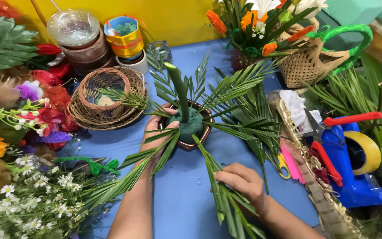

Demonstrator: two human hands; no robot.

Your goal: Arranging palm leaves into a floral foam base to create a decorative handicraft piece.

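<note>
A small brown bowl [205,128] holds a block of dark green floral foam [190,126] on the blue table. A thick green stem [180,88] stands upright in the foam, and several palm fronds [235,84] fan out from it. My left hand [158,132] grips the bowl's left side, thumb on the rim. My right hand [240,180] lies on a palm frond [215,177] that runs from the foam toward the front edge, fingers closed over its leaflets.
Wicker baskets [105,95] sit at the left, with stacked pots [82,44] behind. Artificial flowers [18,115] and daisies [27,199] crowd the left edge. At the right are a blue tape dispenser [354,163], scissors [284,166], loose fronds [255,119] and a flower basket [310,62].
</note>
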